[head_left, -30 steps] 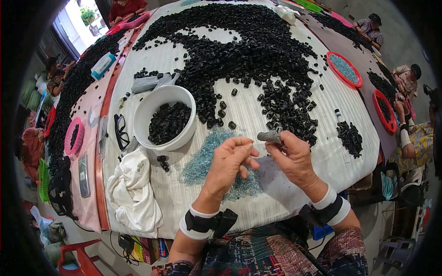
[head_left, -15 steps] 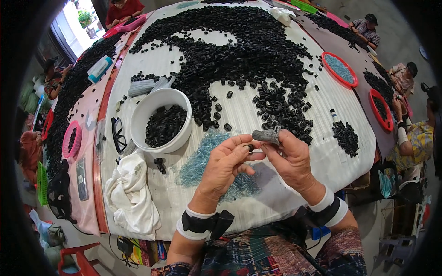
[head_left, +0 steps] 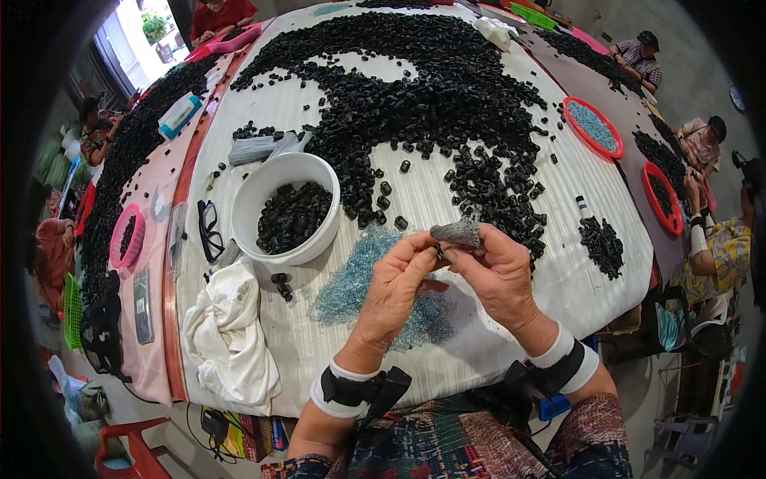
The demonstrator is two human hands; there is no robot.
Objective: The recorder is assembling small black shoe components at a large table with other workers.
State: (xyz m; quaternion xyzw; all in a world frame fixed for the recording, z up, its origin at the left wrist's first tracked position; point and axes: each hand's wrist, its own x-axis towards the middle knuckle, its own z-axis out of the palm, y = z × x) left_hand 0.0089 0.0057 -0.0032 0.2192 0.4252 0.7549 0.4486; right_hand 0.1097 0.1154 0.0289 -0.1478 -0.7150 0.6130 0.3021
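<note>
Over the front of the table, my left hand pinches a small black plastic part between thumb and fingers. My right hand meets it from the other side, its thumb and fingers closed at the same spot. What the right fingertips grip is hidden. Along the right index finger lies a grey ribbed piece; whether it is worn or held I cannot tell. Beneath both hands spreads a pile of small clear bluish pieces. Left of them stands a white bucket with black parts in it.
A large heap of black parts covers the far table. Eyeglasses and a white cloth lie at left, grey bundled strips behind the bucket. Thin black pieces and a red basket are at right. Other people sit around.
My hands have come closer, fingertips now meeting at the black part. The pale thin stick seen between them earlier is out of sight. The whole view has shifted slightly.
</note>
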